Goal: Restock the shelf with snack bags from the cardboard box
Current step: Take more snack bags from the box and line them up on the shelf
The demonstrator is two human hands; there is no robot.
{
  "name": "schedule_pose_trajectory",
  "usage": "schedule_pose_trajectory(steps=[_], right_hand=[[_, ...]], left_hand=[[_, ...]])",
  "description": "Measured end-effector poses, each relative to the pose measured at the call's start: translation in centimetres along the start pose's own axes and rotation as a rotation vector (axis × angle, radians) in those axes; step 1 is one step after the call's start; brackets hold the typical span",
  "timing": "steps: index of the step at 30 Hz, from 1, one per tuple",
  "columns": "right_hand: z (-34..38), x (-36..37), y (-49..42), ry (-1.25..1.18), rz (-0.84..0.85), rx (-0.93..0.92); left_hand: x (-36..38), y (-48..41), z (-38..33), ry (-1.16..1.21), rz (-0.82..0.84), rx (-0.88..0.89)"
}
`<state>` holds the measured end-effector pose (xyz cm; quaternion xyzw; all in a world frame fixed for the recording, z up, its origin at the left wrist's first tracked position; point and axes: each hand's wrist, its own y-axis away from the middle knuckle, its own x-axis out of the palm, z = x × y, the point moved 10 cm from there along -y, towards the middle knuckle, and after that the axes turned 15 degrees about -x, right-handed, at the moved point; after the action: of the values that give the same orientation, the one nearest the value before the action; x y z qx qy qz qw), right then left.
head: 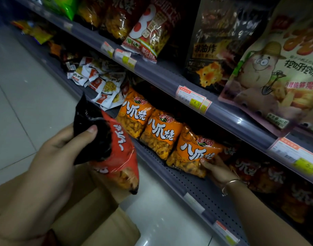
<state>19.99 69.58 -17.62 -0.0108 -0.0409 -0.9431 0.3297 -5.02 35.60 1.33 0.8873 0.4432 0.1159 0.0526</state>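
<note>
My left hand [63,150] grips a red and black snack bag [115,150], held tilted above the cardboard box [91,219] at the lower left. My right hand [218,167] reaches onto the lower shelf [193,185] and holds the bottom edge of an orange snack bag [193,153]. That bag is the nearest of three orange bags [148,125] standing in a row at the shelf's front. Red bags [262,173] of the same kind stand to the right, partly hidden behind my right wrist.
The upper shelf [170,77] carries large snack bags [152,27] and price tags [193,98] on its front rail. Small white and red packets [99,80] lie heaped farther left on the lower shelf. Pale floor tiles [19,86] lie to the left.
</note>
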Motion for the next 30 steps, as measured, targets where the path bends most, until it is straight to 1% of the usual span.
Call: schedule_pose_trajectory(steps=[2,5,11,14,19,25,27,28,29,30], right_hand=[[0.5,0.7,-0.3,-0.028,-0.003,-0.003],[1.4,1.3,-0.9,-0.041,-0.023,-0.006],[1.3,2.2,-1.4,0.048,-0.039,0.021],[1.3,2.1,-1.4,0.075,-0.061,0.022],[2.0,1.4,-0.6,0.187,-0.118,-0.022],[2.5,0.4,1.5,0.386,-0.213,0.002],[4.5,0.1,3.4,0.426,-0.296,-0.085],[6.2,0.4,4.7,0.459,-0.319,-0.185],[8.0,1.3,6.3,0.508,-0.294,-0.309],[9.9,2.8,7.8,0.576,-0.215,-0.421]], left_hand=[[2.0,0.4,-0.2,0.063,0.009,-0.039],[3.5,0.2,0.2,0.062,0.046,-0.070],[5.7,-0.2,2.2,0.112,0.071,-0.125],[7.0,-0.4,3.1,0.088,0.093,-0.152],[8.1,-0.8,4.2,0.114,0.082,-0.191],[8.9,-1.3,5.5,0.134,0.084,-0.252],[9.3,-1.3,5.9,0.169,0.083,-0.274],[9.5,-1.3,6.0,0.169,0.077,-0.284],[9.7,-1.3,6.2,0.163,0.067,-0.291],[9.8,-1.3,6.3,0.162,0.055,-0.300]])
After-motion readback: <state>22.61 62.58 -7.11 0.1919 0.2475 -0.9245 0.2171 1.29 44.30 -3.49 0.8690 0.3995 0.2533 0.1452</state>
